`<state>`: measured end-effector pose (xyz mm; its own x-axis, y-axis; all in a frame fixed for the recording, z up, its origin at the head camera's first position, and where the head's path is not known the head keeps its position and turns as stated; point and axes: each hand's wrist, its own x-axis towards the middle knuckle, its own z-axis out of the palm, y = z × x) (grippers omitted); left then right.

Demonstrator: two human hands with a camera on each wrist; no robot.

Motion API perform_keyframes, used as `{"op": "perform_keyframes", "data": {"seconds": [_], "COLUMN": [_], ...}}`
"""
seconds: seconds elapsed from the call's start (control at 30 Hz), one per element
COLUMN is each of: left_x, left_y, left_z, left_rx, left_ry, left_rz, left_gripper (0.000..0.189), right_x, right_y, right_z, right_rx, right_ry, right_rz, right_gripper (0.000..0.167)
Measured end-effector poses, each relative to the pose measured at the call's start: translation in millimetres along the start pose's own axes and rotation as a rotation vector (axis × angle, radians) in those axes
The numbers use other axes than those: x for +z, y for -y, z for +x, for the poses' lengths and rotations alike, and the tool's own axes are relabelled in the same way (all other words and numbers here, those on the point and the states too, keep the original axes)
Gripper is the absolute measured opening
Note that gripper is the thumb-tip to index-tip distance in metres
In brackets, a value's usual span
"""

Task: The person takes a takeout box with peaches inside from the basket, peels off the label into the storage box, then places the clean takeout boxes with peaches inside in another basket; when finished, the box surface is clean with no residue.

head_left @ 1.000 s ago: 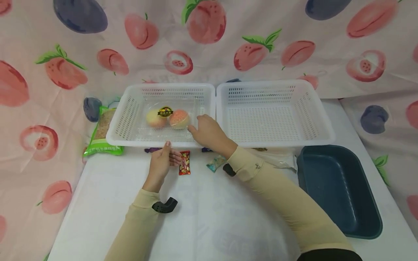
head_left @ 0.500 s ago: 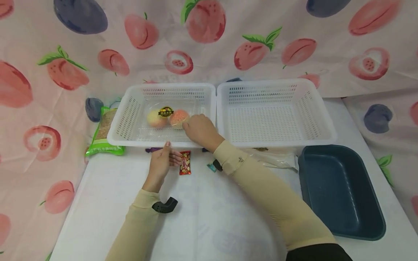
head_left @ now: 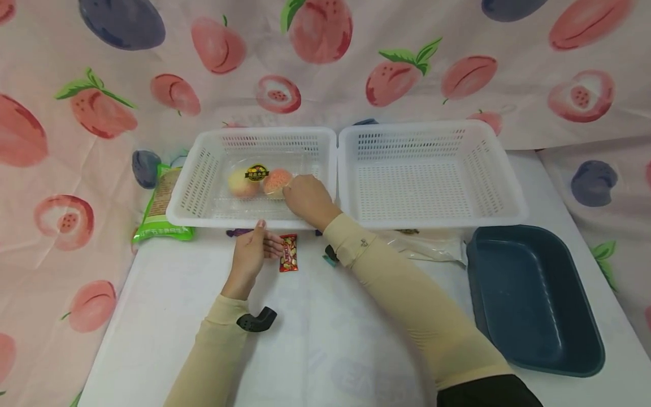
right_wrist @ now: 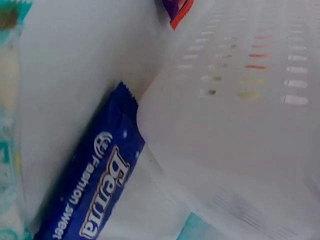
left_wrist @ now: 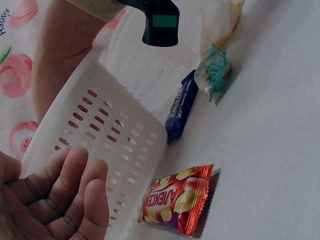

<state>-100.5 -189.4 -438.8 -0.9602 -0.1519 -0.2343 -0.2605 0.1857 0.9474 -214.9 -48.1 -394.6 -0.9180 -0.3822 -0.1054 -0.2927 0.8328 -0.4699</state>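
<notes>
In the head view, a clear plastic fruit box (head_left: 224,198) with two peach-like fruits (head_left: 244,183) and a black-and-gold label lies in the left white basket (head_left: 178,209). My right hand (head_left: 311,199) reaches over that basket's front rim, its curled fingers gripping the right side of the box; the fingertips are hidden. My left hand (head_left: 250,249) is held in front of the basket wall, palm turned right, fingers relaxed and holding nothing. Just right of its fingers is a red candy packet (head_left: 288,253). The left wrist view shows those loose fingers (left_wrist: 67,175) beside the basket's slotted wall.
A second white basket (head_left: 508,209) adjoins on the right. A dark basin (head_left: 534,294) stands front right, near a clear bag (head_left: 432,247). A green food bag (head_left: 165,226) lies far left. Blue (right_wrist: 95,175) and teal (left_wrist: 212,72) wrapped sweets lie along the baskets' front.
My right hand has moved left from the basket's right part onto the box's right side, its fingers closing in. The left hand and the box have stayed in place.
</notes>
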Motion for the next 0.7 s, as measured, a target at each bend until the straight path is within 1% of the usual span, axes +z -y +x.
{"op": "perform_keyframes", "data": {"seconds": [0.13, 0.27, 0.37, 0.47, 0.57, 0.7], "left_x": [0.3, -0.5, -0.8, -0.2, 0.7, 1.3], "left_y": [-0.3, -0.3, -0.2, -0.7, -0.8, 0.2], "left_z": [0.4, -0.3, -1.0, -1.2, -1.0, -0.6], "left_rx": [-0.001, -0.009, -0.011, -0.002, 0.012, 0.018], "left_ry": [0.003, 0.001, -0.001, -0.001, -0.001, -0.006], "left_rz": [0.006, 0.008, 0.005, 0.001, -0.006, -0.014], "left_gripper": [0.066, 0.066, 0.065, 0.064, 0.063, 0.062], "right_x": [2.0, 3.8, 4.1, 2.6, 0.5, -2.0], "right_y": [0.2, 1.7, 2.6, 1.1, -0.6, -1.0], "right_z": [1.5, 3.8, 4.5, 4.3, 4.2, 3.8], "right_rx": [0.023, 0.075, 0.118, 0.117, 0.117, 0.125], "right_ry": [0.009, 0.059, 0.099, 0.098, 0.077, 0.072], "right_rz": [0.041, 0.07, 0.115, 0.147, 0.178, 0.221], "right_gripper": [0.049, 0.048, 0.046, 0.042, 0.04, 0.039]}}
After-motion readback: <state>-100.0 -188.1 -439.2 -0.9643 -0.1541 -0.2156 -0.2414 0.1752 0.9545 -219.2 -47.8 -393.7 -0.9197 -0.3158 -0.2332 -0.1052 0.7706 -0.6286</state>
